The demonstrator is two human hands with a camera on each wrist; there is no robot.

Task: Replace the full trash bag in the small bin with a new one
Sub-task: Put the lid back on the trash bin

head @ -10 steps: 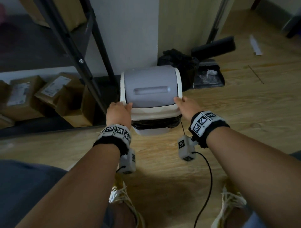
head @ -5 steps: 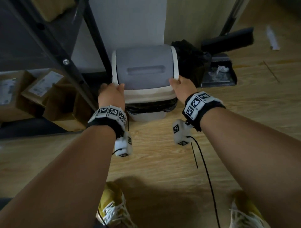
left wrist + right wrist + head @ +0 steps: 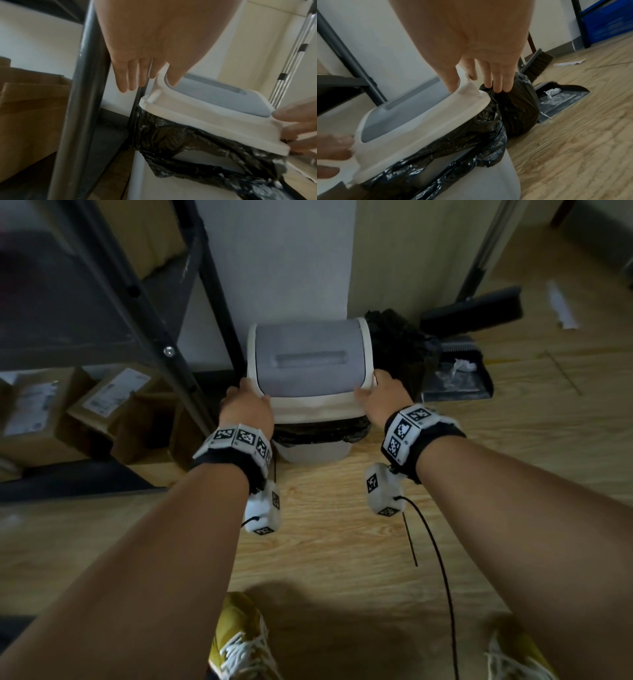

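Head overhead; wrist views flanking bin (image 3: 310,371)

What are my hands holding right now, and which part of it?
Both hands hold the bin's lid by its white frame: left hand at the left front corner, right hand at the right front corner, thumbs on top.

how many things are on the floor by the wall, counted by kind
small bin, lidded: 1
tied black trash bag beside it: 1
dustpan: 1
broom head: 1
cardboard boxes under the shelf: at least 3, more are cut off
total: at least 7
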